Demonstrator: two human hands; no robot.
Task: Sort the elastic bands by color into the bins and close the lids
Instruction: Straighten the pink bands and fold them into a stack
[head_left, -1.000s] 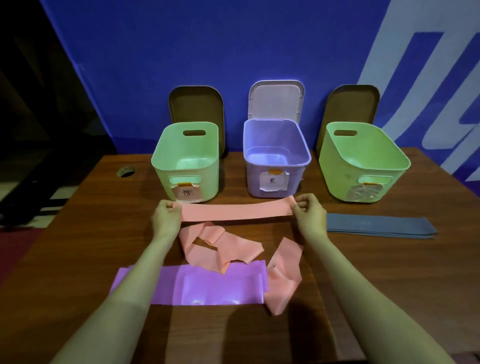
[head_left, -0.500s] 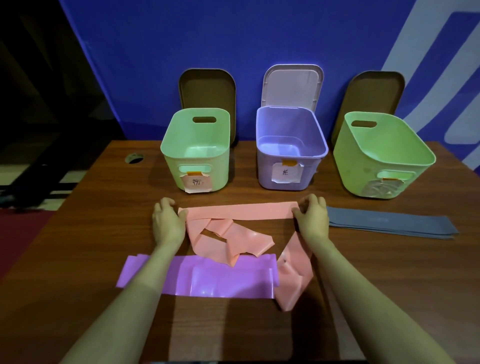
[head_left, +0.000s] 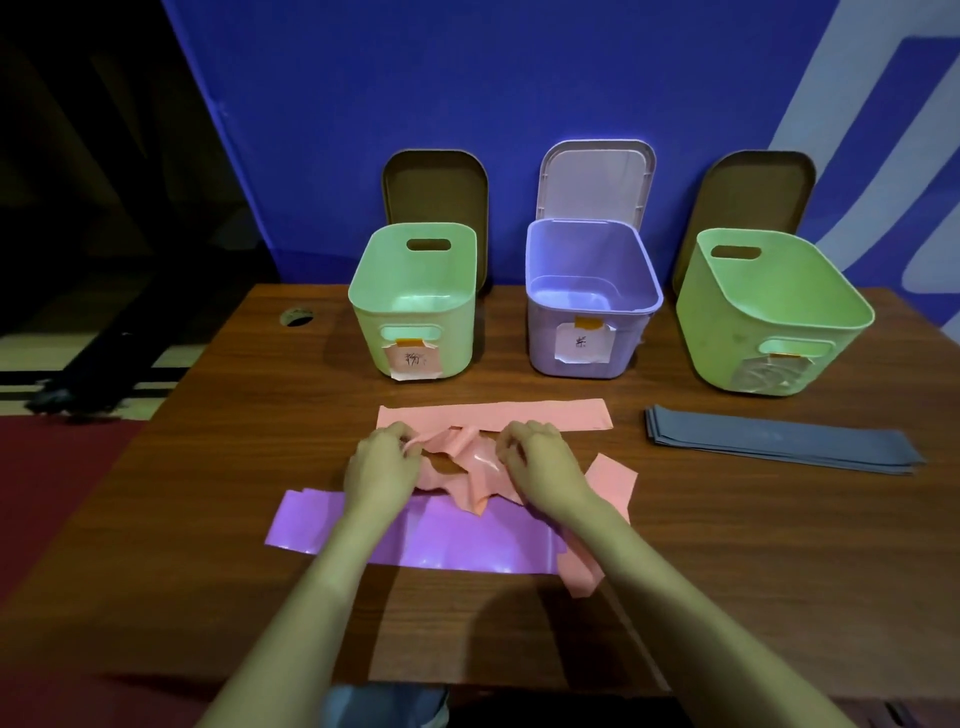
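Item: pink elastic band (head_left: 493, 415), lying on the bench (head_left: 727, 545) in front of the bins; its far stretch is lying flat, its near part is bunching up between the hands and trailing off over the purple band's right end.

Left hand (head_left: 382, 467): pinching a crumpled fold of the pink band, fingers curling narrow.
Right hand (head_left: 540, 467): gripping the same bunch just beside the left, fingers likewise narrow.

Item: purple elastic band (head_left: 431, 545), lying flat under the forearms, partly overlapped by the pink one.
Item: grey elastic bands (head_left: 779, 441), stacking flat at the right, well apart from the hands.

Bins, all appearing empty: left green bin (head_left: 415, 301), purple bin (head_left: 592, 296), right green bin (head_left: 769, 312). Lids are standing upright behind each: two brown lids (head_left: 436, 187), one pale lid (head_left: 597, 176). None closed yet.

Risks, as judged: the pink band is tangling, so lifting it may be dragging the purple band along into the wrong bin; a stretched band slipping from the fingers may be snapping back; two bins being the same green, colour alone is not settling the destination.

Writing: paper labels (head_left: 415, 361) are hanging taped on each bin front. The left and centre ones are bearing a handwritten character, too small to read; the right one is looking crumpled and illegible. No brands showing.
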